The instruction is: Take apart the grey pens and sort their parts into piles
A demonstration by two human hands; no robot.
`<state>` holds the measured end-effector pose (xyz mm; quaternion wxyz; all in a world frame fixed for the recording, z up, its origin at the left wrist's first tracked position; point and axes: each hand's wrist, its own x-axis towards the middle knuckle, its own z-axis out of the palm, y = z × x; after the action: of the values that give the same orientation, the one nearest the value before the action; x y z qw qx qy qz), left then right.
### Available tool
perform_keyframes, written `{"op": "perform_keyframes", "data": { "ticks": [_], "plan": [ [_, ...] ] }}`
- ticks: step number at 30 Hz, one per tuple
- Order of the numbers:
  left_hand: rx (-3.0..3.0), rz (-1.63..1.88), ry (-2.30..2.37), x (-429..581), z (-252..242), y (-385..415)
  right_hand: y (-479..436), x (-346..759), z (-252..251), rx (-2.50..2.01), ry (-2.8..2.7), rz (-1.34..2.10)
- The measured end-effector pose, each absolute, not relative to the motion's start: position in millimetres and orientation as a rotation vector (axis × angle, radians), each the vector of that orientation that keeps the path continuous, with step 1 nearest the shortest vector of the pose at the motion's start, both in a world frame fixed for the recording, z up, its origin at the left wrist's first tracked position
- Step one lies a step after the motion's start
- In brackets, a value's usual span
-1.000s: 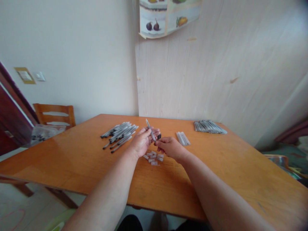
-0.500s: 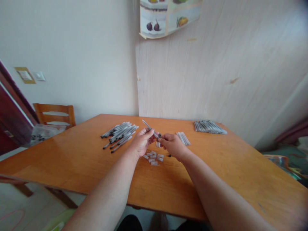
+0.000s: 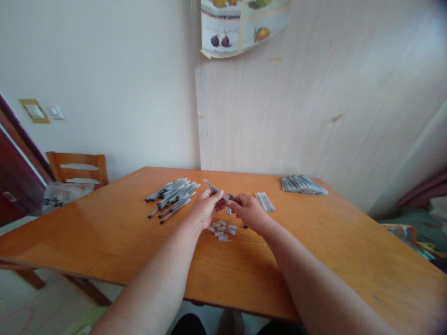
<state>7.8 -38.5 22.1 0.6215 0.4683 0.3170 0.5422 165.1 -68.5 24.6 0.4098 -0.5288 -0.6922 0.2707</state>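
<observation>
My left hand (image 3: 206, 207) is closed round a slim grey pen (image 3: 210, 185), its pointed end sticking out up and to the left. Against the pen's lower end, the fingers of my right hand (image 3: 247, 210) are pinched together; what they grip there is too small to make out. Small clear caps (image 3: 222, 228) lie on the table just below my hands. To the left is a loose pile of grey pens with black ends (image 3: 176, 194). Several white tubes (image 3: 265, 202) rest right behind my right hand.
The wooden table (image 3: 139, 246) reaches back to the wall. A flat bundle of pens (image 3: 303, 184) lies at its back right. Beyond the left edge are a wooden chair (image 3: 78, 160) and a clear plastic bag (image 3: 63, 193). A small black piece (image 3: 245, 226) lies under my right hand.
The pen in my left hand tilts slightly lower, and my right fingers have shifted a little at its lower end. The whole view has moved slightly.
</observation>
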Motion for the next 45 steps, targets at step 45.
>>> {"op": "perform_keyframes", "data": {
  "ticks": [45],
  "plan": [
    [1.036,1.26,0.766,12.2,19.0,-38.6,-64.6,170.0,18.5,-1.373,-1.753,0.613]
  ]
}}
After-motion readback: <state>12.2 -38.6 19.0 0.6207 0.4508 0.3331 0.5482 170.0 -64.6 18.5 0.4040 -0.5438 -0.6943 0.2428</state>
